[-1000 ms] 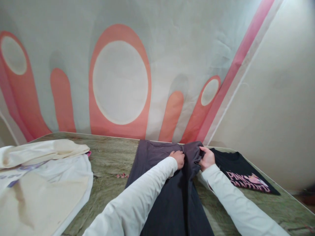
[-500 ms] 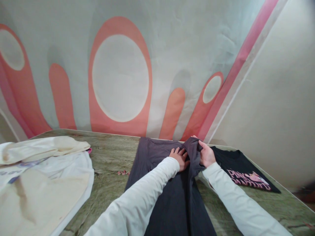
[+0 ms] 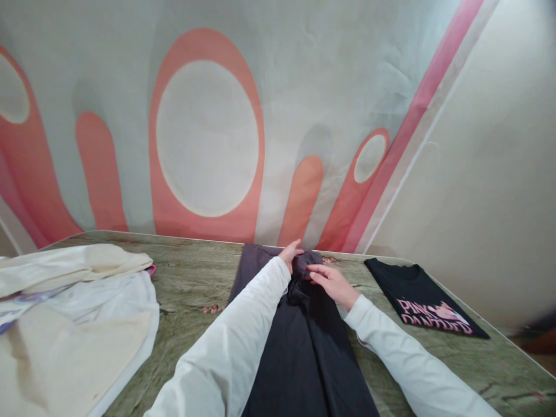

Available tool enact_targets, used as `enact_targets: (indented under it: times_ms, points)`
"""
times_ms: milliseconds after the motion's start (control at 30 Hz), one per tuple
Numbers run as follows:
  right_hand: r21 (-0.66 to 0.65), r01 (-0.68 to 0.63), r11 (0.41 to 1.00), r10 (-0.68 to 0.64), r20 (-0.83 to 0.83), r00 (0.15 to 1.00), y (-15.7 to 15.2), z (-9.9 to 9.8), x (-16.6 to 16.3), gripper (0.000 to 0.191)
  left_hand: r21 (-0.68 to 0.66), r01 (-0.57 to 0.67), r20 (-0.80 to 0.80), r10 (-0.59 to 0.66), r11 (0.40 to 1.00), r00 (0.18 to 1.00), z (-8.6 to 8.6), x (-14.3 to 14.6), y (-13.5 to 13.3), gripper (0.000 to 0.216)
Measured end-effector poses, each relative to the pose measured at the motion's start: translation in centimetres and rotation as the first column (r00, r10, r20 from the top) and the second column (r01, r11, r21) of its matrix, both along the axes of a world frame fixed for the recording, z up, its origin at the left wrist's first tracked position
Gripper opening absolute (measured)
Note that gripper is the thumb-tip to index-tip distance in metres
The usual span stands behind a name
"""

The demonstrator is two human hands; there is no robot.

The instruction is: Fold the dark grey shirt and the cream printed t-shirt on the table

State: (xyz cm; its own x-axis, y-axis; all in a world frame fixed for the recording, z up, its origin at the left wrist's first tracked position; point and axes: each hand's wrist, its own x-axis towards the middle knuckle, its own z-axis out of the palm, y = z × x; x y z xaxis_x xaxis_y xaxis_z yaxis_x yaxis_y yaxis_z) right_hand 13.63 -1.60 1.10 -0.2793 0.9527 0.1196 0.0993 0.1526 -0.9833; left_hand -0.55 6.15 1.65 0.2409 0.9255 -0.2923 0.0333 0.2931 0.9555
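Note:
A dark grey and black garment (image 3: 299,359) lies lengthwise before me, its far end near the table's back edge. My left hand (image 3: 292,253) is at that far end, fingers stretched out beside a bunched part of the cloth. On the other side of the bunch, my right hand (image 3: 334,285) touches the fabric with its fingertips, fingers extended and slightly apart. The garment's right side is folded inward, with creases running toward me. Part of its left side is hidden under my left sleeve.
White and cream clothing (image 3: 87,324) lies spread at the left. A folded black T-shirt (image 3: 421,289) with pink lettering sits at the right. The wood-patterned table (image 3: 191,266) ends against a wall with a pink and white printed sheet (image 3: 260,116).
The garment's right flap, lifted in my right hand earlier, now lies folded inward and bunched. My right hand has moved left and loosened; my left hand has shifted left and farther away.

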Motion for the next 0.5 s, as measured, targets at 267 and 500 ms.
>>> enact_targets:
  times_ms: [267, 500]
  points:
    - [0.208, 0.161, 0.965, -0.18, 0.075, 0.981, 6.8, 0.4, 4.0, 0.023, 0.41, -0.022, -0.352, 0.18, 0.912, 0.919, 0.1, 0.3, -1.5, 0.063]
    - [0.125, -0.014, 0.992, 0.002, 0.096, 0.995, 11.1, 2.4, 1.5, 0.021, 0.757, -0.076, -0.233, 0.376, 0.649, 0.897, -1.7, 0.8, -3.9, 0.052]
